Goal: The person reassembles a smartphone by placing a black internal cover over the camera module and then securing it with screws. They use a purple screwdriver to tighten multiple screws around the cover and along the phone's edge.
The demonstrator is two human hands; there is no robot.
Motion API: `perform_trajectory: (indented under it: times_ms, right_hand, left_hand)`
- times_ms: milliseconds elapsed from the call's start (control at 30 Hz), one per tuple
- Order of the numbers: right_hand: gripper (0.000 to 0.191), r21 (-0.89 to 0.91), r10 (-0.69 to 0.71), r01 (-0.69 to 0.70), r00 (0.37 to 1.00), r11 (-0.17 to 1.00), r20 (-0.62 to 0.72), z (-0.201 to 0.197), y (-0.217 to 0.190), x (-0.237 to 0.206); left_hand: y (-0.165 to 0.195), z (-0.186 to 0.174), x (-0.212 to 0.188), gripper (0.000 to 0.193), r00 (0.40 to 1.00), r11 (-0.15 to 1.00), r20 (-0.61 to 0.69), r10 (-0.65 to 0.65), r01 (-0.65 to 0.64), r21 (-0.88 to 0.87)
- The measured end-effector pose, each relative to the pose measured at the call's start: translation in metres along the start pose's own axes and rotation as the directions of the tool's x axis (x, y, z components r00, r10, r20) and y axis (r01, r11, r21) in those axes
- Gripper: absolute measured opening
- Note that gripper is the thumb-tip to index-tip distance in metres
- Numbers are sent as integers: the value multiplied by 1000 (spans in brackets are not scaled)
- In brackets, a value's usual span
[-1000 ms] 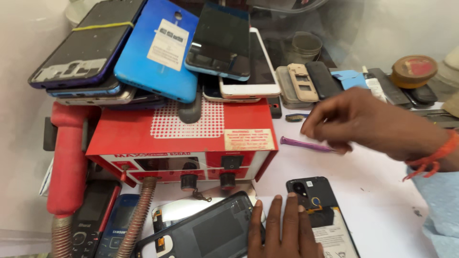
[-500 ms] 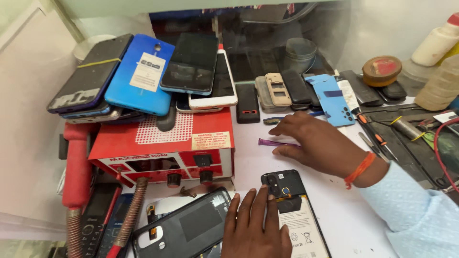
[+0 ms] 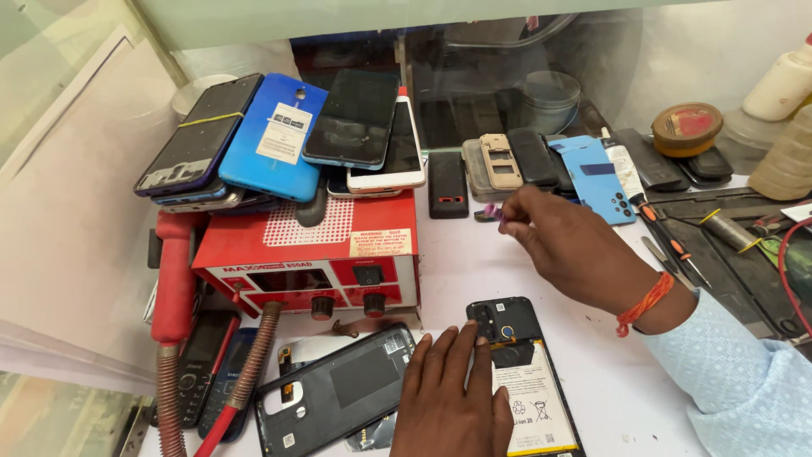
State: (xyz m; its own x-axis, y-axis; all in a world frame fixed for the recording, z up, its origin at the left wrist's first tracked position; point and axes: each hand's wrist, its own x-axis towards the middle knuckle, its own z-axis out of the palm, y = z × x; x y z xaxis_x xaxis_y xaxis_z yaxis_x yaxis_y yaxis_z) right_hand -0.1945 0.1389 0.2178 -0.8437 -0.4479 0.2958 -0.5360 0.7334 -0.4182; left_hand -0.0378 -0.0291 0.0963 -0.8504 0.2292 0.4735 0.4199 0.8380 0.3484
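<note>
An opened phone (image 3: 529, 381) with its battery showing lies face down near the front of the white table. My left hand (image 3: 452, 398) rests flat on its left edge, fingers spread, holding it still. Just left of it lies the phone's dark back cover (image 3: 338, 393). My right hand (image 3: 575, 250), with an orange thread on the wrist, is lifted above the table behind the phone and pinches a small purple tool (image 3: 492, 211) by its tip.
A red rework station (image 3: 313, 254) with a stack of phones (image 3: 288, 140) on top stands at the left, its red handle and hoses (image 3: 173, 279) beside it. More phones and covers (image 3: 541, 165) lie at the back. Screwdrivers (image 3: 668, 241), tape roll (image 3: 687, 127) and bottles (image 3: 782, 127) sit at the right.
My right hand has lifted the purple tool off the table and drawn it up and left. The view has tilted down and pulled back. My left hand has stayed on the phone.
</note>
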Motion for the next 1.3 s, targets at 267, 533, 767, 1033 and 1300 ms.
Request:
perform_trajectory:
  times_ms: [267,533,767,1033,1300]
  right_hand:
    - [30,633,33,-62,998,772,57,-2,-15,-6]
    - [23,690,-104,49,994,722,39,13,-16,-11]
    - [23,680,-97,8,991,734,93,18,-19,-12]
    - [22,645,-97,4,989,764,109,17,-20,-11]
    - [22,658,-98,2,989,753,108,17,-21,-12]
  left_hand:
    - [5,-8,2,56,1000,999,16,-15,16,-39]
    - [7,-15,3,57,999,998,32,-19,21,-61]
    - [7,-15,2,57,998,998,56,-23,26,-53]
    - [6,-14,1,57,998,998,66,-22,26,-51]
    - [6,-12,2,56,999,999,47,-14,16,-36]
